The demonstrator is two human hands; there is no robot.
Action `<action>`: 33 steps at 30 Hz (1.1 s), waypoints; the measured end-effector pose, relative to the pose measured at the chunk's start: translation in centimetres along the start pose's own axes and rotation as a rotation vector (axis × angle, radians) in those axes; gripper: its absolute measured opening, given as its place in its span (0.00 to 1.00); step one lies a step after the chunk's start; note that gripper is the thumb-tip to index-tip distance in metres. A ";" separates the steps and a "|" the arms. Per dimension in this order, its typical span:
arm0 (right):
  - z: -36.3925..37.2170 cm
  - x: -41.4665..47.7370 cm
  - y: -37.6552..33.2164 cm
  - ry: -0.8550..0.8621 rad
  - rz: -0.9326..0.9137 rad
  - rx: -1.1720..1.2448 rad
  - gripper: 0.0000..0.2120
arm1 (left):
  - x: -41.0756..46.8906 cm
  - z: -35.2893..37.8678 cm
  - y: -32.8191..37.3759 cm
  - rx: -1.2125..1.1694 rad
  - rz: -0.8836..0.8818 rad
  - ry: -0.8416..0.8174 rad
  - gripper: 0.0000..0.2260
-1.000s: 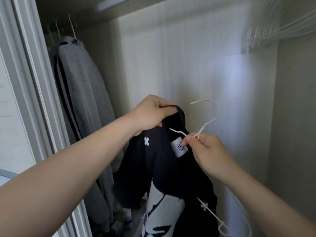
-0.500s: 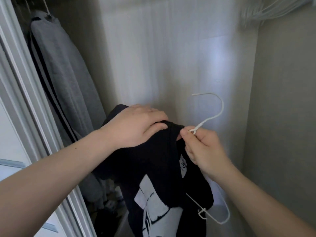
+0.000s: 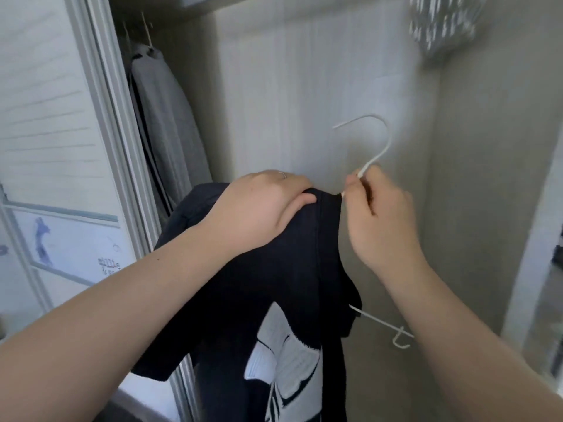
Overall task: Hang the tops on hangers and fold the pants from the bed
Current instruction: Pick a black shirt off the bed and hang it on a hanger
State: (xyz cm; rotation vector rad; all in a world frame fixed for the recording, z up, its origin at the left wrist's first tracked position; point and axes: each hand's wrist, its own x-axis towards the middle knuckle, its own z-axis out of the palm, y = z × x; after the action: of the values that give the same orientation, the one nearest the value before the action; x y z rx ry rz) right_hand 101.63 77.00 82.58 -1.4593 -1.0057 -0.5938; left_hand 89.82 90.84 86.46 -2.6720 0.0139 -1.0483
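Black top (image 3: 274,269) hides most of the white hanger (image 3: 373,162)

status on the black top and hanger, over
Left hand grips black top at collar. Right hand pinches white hanger neck. Grey garment hangs clear at left.

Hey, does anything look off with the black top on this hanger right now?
Yes. The black top sits lopsided on the white hanger: one hanger arm pokes out bare below the right hand, while the left hand grips fabric bunched at the neck.
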 end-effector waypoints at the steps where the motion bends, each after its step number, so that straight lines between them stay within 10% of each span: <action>1: -1.2 -0.9 -0.6 0.033 -0.006 0.054 0.05 | -0.5 -0.4 1.5 0.003 -0.041 0.024 0.19; 6: -6.9 -7.4 -1.2 -0.004 -0.211 0.040 0.12 | -3.7 -2.3 8.0 0.097 -0.321 0.074 0.17; 13: -9.6 -16.0 -0.9 -0.610 0.080 0.267 0.18 | -10.1 -5.9 15.4 -0.056 -0.620 0.034 0.16; 23: -10.9 -28.1 -2.4 -1.015 0.247 0.407 0.05 | -22.5 -6.5 23.9 -0.108 -0.974 -0.094 0.14; 33: -8.9 -42.4 2.0 -1.593 0.031 -0.084 0.15 | -35.1 -9.0 30.3 -0.114 -1.231 -0.112 0.10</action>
State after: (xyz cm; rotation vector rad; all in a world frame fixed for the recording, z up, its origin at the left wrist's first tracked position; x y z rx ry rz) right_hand 84.07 58.37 47.60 -1.9364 -2.1123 0.7823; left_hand 60.55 63.21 61.73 -2.7094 -1.7929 -1.1252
